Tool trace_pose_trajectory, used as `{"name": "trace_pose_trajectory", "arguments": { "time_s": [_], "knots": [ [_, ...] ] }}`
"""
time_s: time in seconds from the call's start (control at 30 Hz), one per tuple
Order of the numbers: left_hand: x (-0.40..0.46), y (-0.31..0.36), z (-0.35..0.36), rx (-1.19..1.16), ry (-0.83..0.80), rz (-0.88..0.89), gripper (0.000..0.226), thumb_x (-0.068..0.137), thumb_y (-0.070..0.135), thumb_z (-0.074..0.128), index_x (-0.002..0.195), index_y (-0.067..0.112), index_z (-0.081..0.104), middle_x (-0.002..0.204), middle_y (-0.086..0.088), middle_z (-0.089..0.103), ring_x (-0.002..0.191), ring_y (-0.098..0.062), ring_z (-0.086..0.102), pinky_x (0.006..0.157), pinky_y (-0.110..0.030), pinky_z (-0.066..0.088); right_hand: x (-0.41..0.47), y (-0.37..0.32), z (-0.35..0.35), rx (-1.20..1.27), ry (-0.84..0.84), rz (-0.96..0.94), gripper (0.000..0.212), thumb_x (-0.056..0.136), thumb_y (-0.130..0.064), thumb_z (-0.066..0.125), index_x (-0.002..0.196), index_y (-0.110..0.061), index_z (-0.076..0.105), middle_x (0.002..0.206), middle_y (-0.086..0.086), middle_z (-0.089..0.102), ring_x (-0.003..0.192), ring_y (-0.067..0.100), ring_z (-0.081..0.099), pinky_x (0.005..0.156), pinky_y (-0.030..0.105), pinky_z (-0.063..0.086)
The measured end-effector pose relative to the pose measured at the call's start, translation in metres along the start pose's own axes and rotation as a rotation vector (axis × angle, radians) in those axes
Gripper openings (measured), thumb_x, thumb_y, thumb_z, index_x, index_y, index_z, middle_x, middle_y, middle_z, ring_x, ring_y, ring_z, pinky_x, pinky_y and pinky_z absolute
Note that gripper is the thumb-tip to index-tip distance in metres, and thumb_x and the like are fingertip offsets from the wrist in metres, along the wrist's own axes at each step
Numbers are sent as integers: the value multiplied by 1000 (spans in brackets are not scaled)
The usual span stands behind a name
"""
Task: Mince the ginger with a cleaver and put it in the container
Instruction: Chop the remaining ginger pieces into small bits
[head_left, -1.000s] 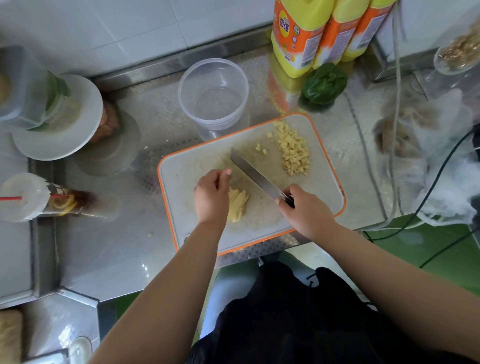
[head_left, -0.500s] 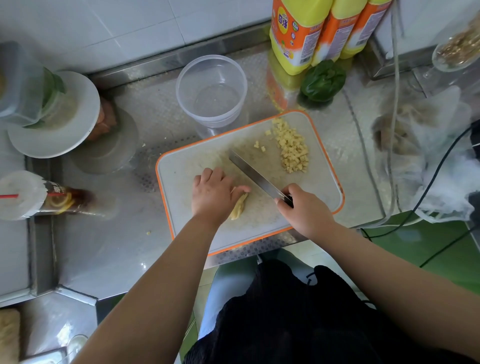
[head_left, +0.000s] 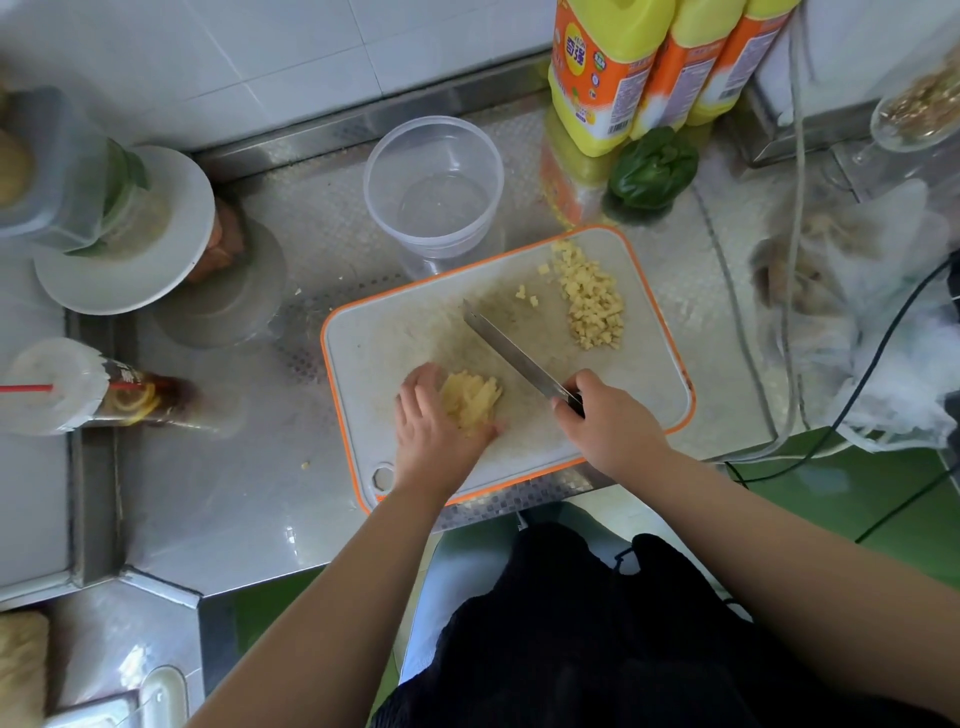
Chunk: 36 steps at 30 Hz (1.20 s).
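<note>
A white cutting board with an orange rim (head_left: 363, 343) lies on the steel counter. A fanned stack of ginger slices (head_left: 470, 400) sits near its front left, and my left hand (head_left: 436, 431) cups it from the left and front, fingers curved round it. My right hand (head_left: 608, 421) grips the dark handle of the cleaver (head_left: 511, 351), whose blade stands edge-down on the board just right of the slices. A pile of diced ginger (head_left: 589, 301) lies at the board's far right. The clear round container (head_left: 434, 182) stands behind the board, with nothing visible inside.
Yellow-orange bottles (head_left: 602, 67) and a green pepper (head_left: 652, 169) stand at the back right. Plastic bags (head_left: 857, 322) and cables (head_left: 795, 291) crowd the right side. A lidded drink with a red straw (head_left: 67, 387) and stacked containers (head_left: 104, 228) sit on the left.
My left hand slid down and left on the board, turning and spreading the ginger slices into a flat fan. The cleaver and right hand stayed nearly still.
</note>
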<state>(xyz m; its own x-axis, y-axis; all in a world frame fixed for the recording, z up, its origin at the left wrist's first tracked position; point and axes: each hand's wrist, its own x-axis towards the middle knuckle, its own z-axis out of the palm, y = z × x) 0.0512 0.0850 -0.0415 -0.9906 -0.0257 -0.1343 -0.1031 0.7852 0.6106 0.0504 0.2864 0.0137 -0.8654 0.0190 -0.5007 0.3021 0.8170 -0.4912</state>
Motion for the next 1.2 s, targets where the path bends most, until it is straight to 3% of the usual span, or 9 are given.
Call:
{"name": "trace_pose_trajectory", "arguments": {
  "time_s": [0.1,0.37,0.5,0.6,0.77,0.97,1.07,1.2],
  "knots": [
    [-6,-4,13,85,-28,73,110,64,47,84,147,9,22,145,-11,31,132,-24,28,111,-39,29,0,-3,1,-13,3,-7,28,98,-40,44,108,-14,47,83,4,64,76,26,62,68,38,52],
    [-12,0,24,6,151,171,71,77,21,77,136,11,38,132,-10,43,123,-25,44,100,-39,43,-1,-6,1,-35,-8,-25,25,97,-39,45,105,-16,47,82,2,62,76,26,62,67,37,51],
    [-12,-2,26,21,98,205,78,72,34,82,133,14,37,135,-8,42,122,-25,42,104,-31,34,0,-7,2,-34,-3,-17,28,97,-39,44,107,-13,48,85,4,64,76,27,61,67,37,51],
    [-14,0,30,20,80,204,85,70,46,80,135,11,37,138,-10,41,125,-25,41,107,-33,32,0,-7,3,-46,8,-31,29,97,-39,45,106,-12,48,85,6,66,76,27,62,67,39,52],
    [-8,5,31,-10,118,225,61,86,45,60,132,13,38,136,-10,48,127,-24,45,105,-33,37,-3,-9,7,-26,-10,-41,26,97,-37,46,105,-13,47,84,4,64,77,27,62,66,36,49],
    [-7,4,30,-1,87,290,50,89,35,52,132,14,40,136,-7,50,127,-22,47,105,-33,40,-5,-9,8,-3,-29,-37,27,97,-37,46,108,-12,47,86,5,64,76,27,61,65,35,48],
    [-8,3,35,26,111,311,51,88,31,55,132,7,45,137,-10,48,127,-25,46,107,-38,40,-4,-8,7,25,-24,-28,27,98,-37,45,106,-12,47,84,6,62,77,28,60,66,36,47],
    [-7,5,42,114,175,275,58,84,45,63,124,5,49,131,-14,51,119,-30,48,101,-38,42,-5,-6,7,48,-5,-9,27,97,-37,45,102,-10,47,79,7,61,74,30,60,66,40,49]
  ]
}}
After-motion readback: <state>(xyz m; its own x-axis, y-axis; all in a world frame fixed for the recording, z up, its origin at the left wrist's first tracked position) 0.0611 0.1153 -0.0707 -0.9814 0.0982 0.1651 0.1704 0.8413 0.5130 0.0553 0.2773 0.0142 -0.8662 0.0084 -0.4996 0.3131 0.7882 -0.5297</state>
